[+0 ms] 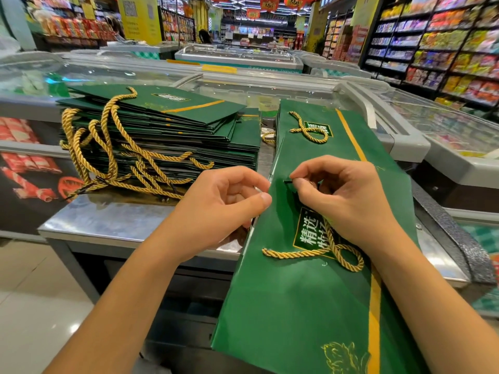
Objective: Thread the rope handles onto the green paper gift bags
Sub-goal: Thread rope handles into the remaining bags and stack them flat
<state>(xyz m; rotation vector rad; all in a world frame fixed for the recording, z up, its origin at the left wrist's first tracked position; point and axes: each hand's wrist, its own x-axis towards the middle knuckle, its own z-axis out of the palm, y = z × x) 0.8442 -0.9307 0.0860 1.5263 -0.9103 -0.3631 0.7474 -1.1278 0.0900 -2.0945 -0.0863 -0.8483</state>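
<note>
right hand pinches rope tip, left hand seemingly pinches edge of green bag.

Bare table lies open at the near left — room to reach in. Behind it rises the stack of green bags, its gold ropes spilling over the front. A narrow gap parts the stack from the right pile; the near bag — a looped rope on it — covers the right side.
</note>
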